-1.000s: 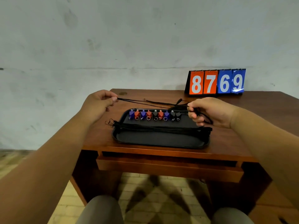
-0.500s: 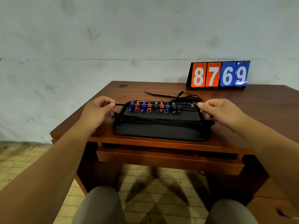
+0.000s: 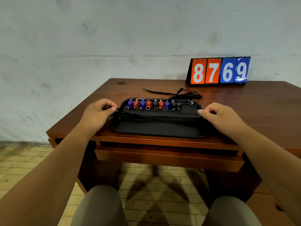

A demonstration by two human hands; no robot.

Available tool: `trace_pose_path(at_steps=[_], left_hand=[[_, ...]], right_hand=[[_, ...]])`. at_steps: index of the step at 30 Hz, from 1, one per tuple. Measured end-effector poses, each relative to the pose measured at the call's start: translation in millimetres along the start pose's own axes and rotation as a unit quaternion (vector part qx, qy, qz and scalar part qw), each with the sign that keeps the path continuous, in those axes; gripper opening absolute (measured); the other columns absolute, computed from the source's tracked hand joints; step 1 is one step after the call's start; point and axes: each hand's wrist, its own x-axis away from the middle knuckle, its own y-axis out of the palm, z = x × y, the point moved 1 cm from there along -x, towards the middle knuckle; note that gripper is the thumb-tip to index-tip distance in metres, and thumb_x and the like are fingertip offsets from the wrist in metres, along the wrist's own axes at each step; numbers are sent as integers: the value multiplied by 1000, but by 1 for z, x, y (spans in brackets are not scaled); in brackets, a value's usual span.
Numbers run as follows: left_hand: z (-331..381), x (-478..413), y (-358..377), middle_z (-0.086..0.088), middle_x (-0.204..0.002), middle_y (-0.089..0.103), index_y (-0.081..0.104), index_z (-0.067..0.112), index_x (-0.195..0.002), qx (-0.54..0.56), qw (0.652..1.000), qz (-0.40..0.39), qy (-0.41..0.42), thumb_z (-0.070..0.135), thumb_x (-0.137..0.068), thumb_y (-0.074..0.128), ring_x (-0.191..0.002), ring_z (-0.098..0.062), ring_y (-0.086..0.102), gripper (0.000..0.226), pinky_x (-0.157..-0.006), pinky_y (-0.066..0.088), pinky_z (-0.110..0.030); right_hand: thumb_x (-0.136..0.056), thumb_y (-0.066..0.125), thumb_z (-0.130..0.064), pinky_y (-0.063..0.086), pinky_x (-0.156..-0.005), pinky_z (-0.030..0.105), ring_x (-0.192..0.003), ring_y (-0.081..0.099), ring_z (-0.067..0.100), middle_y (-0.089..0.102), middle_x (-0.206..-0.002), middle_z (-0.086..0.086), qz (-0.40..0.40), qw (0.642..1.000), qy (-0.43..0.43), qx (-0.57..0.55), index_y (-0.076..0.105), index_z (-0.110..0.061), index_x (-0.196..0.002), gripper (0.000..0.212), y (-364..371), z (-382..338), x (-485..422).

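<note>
Wooden desk bears one tray holding nine whistles and bundled black cords.

A black cord held straight, end to end.
Thin and dark, it runs lengthwise over the tray, its ends pinched by the left hand and the right hand.

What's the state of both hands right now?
Left hand: closed, pinching the black cord.
Right hand: closed, apparently pinching the cord's other end.
</note>
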Motion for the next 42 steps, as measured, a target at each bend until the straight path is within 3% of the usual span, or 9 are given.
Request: trace_pose_path(at_steps=[7, 18, 23, 27, 31, 36, 42], left_hand=[[0, 2, 0, 9, -96, 76, 78, 29, -97, 4, 1000, -4, 3, 23, -101, 74, -88, -14, 68, 8, -87, 56, -35], [0, 1, -1, 13, -98, 79, 82, 35, -96, 31, 999, -10, -14, 25, -97, 79, -95, -19, 73, 10, -92, 61, -40], [-3, 0, -2, 12, -97, 79, 82, 37, -94, 39, 999, -9, -23, 24, -97, 79, -98, -19, 73, 14, -88, 57, -35], [-5, 0, -4, 10, -101, 79, 82, 36, -97, 52, 998, 0, -25, 25, -97, 76, -103, -19, 72, 12, -96, 57, -40], [-2, 0, -4, 8, -113, 75, 80, 38, -105, 62, 998, -24, -24, 24, -98, 76, -110, -18, 69, 17, -90, 51, -31], [-2, -1, -3, 14, -129, 66, 78, 44, -116, 23, 996, -84, -15, 17, -97, 73, -126, -17, 62, 33, -114, 50, -45], [-2, -1, -1, 11, -118, 74, 80, 38, -108, 3, 997, -81, -16, 18, -101, 70, -114, -13, 68, 24, -100, 54, -34]], right_hand=[[-98, 74, -49, 49, -73, 29, -87, 64, 15, 66, -95, 0, 12, 1000, 3, 3, 71, -22, -83, 31, 6, 6, 2], [-97, 77, -46, 46, -71, 27, -86, 63, 16, 65, -93, 0, 16, 1000, -7, 4, 69, -20, -84, 29, 8, 6, 3], [-97, 77, -45, 45, -70, 26, -87, 63, 16, 66, -94, 0, 13, 1000, -1, -8, 70, -20, -87, 27, 9, 5, 3], [-97, 76, -46, 46, -70, 26, -87, 64, 16, 67, -95, -1, 15, 1000, 6, -23, 71, -22, -90, 26, 9, 7, 4], [-97, 76, -46, 48, -72, 28, -89, 64, 16, 66, -98, -1, 25, 999, 10, -42, 70, -24, -93, 23, 9, 8, 4], [-100, 74, -40, 49, -79, 24, -96, 64, 15, 63, -109, -2, 17, 998, -4, -65, 74, -33, -105, 8, 9, 7, 5], [-103, 70, -37, 44, -80, 21, -98, 61, 9, 61, -109, -5, 7, 999, 1, -32, 78, -37, -103, 7, 8, 11, 2]])
